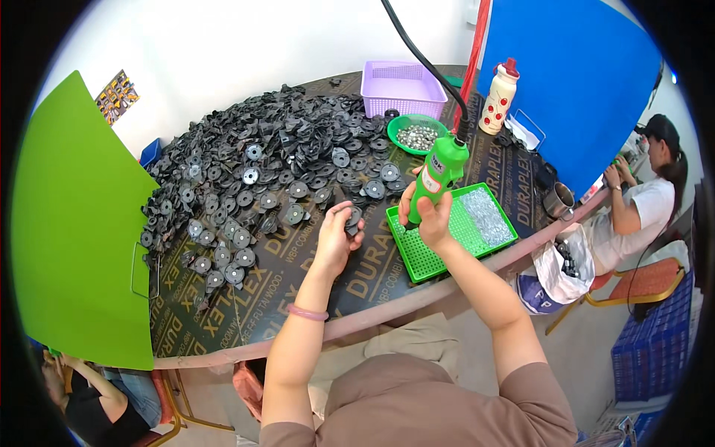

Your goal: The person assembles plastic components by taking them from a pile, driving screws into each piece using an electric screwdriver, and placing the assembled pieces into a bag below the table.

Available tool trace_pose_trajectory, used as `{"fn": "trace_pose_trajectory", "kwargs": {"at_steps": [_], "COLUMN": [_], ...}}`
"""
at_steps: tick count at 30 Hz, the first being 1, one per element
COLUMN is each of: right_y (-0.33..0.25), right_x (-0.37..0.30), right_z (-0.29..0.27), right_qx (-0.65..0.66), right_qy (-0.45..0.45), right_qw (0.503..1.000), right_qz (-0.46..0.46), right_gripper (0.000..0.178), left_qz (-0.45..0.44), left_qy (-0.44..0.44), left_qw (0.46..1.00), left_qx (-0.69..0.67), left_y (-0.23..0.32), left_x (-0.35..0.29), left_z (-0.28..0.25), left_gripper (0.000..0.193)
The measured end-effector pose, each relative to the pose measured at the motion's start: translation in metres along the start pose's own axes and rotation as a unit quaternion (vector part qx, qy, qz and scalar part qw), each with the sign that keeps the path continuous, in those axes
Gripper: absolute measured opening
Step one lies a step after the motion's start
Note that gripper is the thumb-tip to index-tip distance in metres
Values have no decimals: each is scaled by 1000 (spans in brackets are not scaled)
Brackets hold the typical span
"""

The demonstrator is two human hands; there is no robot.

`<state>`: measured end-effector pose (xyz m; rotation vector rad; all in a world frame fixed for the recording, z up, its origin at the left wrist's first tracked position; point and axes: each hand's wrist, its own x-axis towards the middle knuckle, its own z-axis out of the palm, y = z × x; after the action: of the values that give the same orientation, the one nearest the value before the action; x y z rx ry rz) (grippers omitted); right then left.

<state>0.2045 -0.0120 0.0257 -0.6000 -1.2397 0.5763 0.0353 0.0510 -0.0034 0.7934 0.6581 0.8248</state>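
Observation:
My left hand (337, 240) is closed around a small black plastic part with a round disc (354, 216), held above the table. In my right hand (432, 216) is a green electric screwdriver (444, 165), tip pointing down, with a black cable running up from its top. The tip is to the right of the black part and apart from it. Below the screwdriver lies a green perforated tray (418, 252) with many small silvery screws (484, 216) in its right half. Behind it, a green bowl (396, 135) holds small round metal pieces (417, 137).
A large heap of black parts (246, 149) covers the table's left and back. A lilac basket (402, 97), a cream bottle (499, 100) and a metal mug (558, 201) stand around. Green (89, 223) and blue (573, 82) partitions flank the table; a co-worker (648, 194) sits at right, another at lower left.

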Motion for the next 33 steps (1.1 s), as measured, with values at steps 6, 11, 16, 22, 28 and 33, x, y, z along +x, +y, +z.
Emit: {"fn": "trace_pose_trajectory", "kwargs": {"at_steps": [6,11,16,22,28,33], "right_y": [3,-2,-23,-38,-33,-31], "right_x": [-2,-3,2,11,10,9], "right_z": [-1,5,5,15,22,26], "right_qx": [-1,-33,81,172,169,150], "right_qy": [-11,3,45,61,57,54], "right_qw": [1000,999,995,979,982,985], "right_qz": [0,-7,-42,-86,-65,-70], "right_gripper": [60,62,63,64,62,63], "left_qz": [-19,-31,-25,-29,-22,0], "left_qy": [-22,-42,-77,-123,-134,-159], "left_qw": [999,994,984,977,975,969], "left_qx": [43,91,156,172,176,186], "left_y": [-6,-8,-13,-9,-11,-12], "left_x": [-2,-4,-11,-20,-19,-18], "left_z": [3,5,11,23,22,20], "left_gripper": [28,28,26,25,24,23]}}
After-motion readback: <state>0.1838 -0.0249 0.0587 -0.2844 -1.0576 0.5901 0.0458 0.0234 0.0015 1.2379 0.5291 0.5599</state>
